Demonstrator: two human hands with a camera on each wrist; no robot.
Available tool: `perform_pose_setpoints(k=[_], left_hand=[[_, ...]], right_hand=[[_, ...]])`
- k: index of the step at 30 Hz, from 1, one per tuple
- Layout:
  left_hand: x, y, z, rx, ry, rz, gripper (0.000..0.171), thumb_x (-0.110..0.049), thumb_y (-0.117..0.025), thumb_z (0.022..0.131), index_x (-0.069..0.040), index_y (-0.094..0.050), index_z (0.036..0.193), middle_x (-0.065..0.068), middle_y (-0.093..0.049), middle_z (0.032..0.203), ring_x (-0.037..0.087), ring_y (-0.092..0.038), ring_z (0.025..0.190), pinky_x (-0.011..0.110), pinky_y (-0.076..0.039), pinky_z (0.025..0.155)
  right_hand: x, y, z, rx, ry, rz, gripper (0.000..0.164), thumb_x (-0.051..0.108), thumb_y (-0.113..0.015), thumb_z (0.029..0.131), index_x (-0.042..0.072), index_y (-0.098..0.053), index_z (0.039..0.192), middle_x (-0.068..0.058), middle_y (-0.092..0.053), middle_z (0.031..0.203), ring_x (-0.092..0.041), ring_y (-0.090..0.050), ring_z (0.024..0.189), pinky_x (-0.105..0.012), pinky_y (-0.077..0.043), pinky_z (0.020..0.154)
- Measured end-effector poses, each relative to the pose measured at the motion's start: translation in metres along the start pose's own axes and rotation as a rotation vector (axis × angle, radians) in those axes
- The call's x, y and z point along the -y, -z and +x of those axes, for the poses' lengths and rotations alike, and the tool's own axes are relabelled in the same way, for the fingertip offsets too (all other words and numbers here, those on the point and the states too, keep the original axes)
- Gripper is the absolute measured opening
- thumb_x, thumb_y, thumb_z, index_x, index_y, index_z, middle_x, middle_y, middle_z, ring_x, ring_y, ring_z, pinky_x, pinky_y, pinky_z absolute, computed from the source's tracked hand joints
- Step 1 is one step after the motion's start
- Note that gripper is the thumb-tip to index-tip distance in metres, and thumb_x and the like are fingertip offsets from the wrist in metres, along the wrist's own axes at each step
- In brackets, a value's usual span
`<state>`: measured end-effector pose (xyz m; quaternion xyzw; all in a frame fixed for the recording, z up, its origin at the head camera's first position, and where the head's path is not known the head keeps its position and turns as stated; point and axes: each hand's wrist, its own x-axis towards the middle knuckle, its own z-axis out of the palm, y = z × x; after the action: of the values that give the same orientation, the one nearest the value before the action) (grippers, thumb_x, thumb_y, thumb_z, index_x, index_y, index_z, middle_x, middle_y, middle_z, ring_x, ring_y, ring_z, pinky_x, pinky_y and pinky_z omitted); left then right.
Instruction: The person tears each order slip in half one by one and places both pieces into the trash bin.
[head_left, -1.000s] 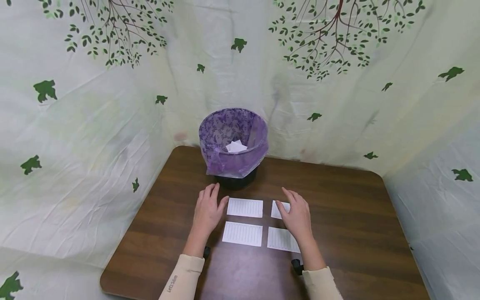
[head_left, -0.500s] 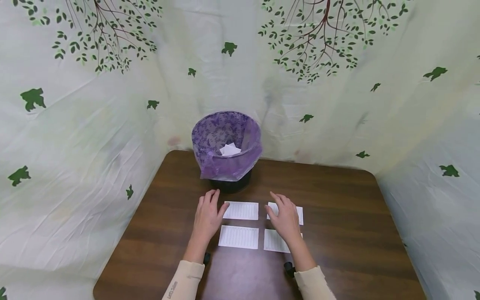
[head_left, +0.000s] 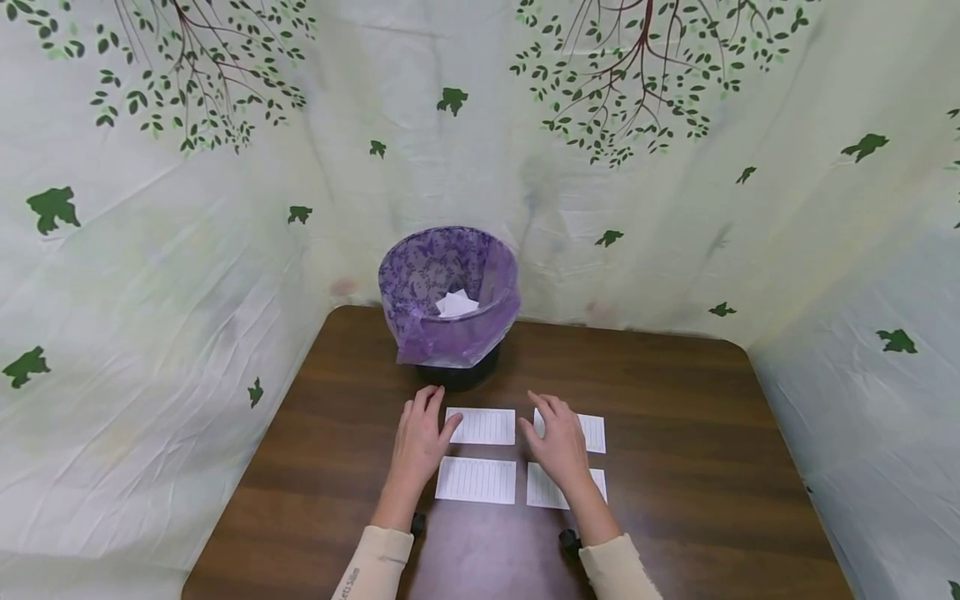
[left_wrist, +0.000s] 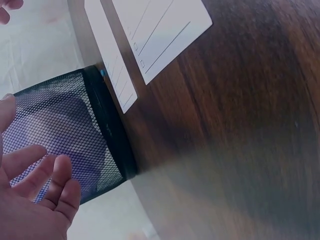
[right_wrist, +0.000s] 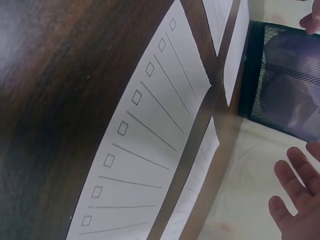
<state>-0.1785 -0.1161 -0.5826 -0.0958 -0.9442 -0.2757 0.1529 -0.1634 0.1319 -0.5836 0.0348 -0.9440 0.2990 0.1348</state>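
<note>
Four lined paper cards would be several; in the head view they lie in two rows: a far left card, a near left card, a far right card and a near right card. Small checkboxes run along one edge of the near right card in the right wrist view. My left hand hovers by the left end of the far left card, fingers relaxed and holding nothing. Over the right pair is my right hand, also holding nothing, partly hiding both cards.
Behind the cards stands a black mesh bin lined with a purple patterned bag. White paper pieces lie inside it. The brown wooden table meets a leaf-printed cloth backdrop at the back and sides.
My right hand has moved left, toward the left hand, uncovering more of the far right card. The view has shifted slightly. The cards stay in place on the table.
</note>
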Motion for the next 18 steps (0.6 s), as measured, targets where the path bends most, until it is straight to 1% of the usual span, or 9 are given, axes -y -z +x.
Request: perform_pose_setpoints(k=[3, 9, 12, 15, 18], left_hand=[[0.001, -0.002, 0.000, -0.010, -0.006, -0.005, 0.061, -0.034, -0.076, 0.098, 0.003, -0.061, 0.144, 0.020, -0.059, 0.144, 0.041, -0.058, 0.114, 0.053, -0.052, 0.098], [-0.001, -0.006, 0.003, -0.016, -0.037, -0.013, 0.058, -0.030, -0.077, 0.097, 0.003, -0.062, 0.142, 0.020, -0.059, 0.146, 0.041, -0.058, 0.114, 0.053, -0.051, 0.101], [-0.001, -0.009, 0.005, -0.012, -0.048, -0.008, 0.055, -0.027, -0.078, 0.096, 0.002, -0.063, 0.141, 0.019, -0.059, 0.147, 0.041, -0.059, 0.115, 0.052, -0.051, 0.102], [0.000, -0.014, 0.005, -0.002, -0.042, -0.011, 0.055, -0.025, -0.080, 0.095, 0.001, -0.064, 0.140, 0.018, -0.059, 0.148, 0.040, -0.059, 0.116, 0.052, -0.052, 0.102], [0.002, -0.020, 0.005, -0.005, -0.049, -0.014, 0.055, -0.024, -0.082, 0.093, 0.000, -0.065, 0.139, 0.018, -0.059, 0.147, 0.040, -0.060, 0.116, 0.051, -0.053, 0.101]], right_hand=[[0.002, -0.002, 0.001, 0.006, -0.005, 0.000, 0.050, 0.031, -0.077, 0.097, 0.014, -0.067, 0.143, -0.011, -0.071, 0.134, -0.033, -0.065, 0.126, -0.053, -0.050, 0.108], [0.005, -0.003, 0.004, 0.005, -0.011, 0.015, 0.048, 0.029, -0.076, 0.097, 0.014, -0.068, 0.142, -0.011, -0.071, 0.132, -0.033, -0.066, 0.124, -0.053, -0.051, 0.108], [0.005, -0.005, 0.006, 0.001, -0.001, 0.014, 0.048, 0.029, -0.077, 0.097, 0.013, -0.068, 0.141, -0.011, -0.072, 0.130, -0.033, -0.066, 0.122, -0.053, -0.052, 0.106], [0.005, -0.009, 0.007, 0.007, 0.008, 0.006, 0.048, 0.030, -0.077, 0.096, 0.013, -0.069, 0.140, -0.010, -0.073, 0.129, -0.032, -0.067, 0.121, -0.051, -0.052, 0.104], [0.005, -0.013, 0.009, 0.016, 0.016, 0.002, 0.047, 0.029, -0.078, 0.096, 0.013, -0.069, 0.140, -0.009, -0.073, 0.127, -0.031, -0.067, 0.120, -0.050, -0.053, 0.103]])
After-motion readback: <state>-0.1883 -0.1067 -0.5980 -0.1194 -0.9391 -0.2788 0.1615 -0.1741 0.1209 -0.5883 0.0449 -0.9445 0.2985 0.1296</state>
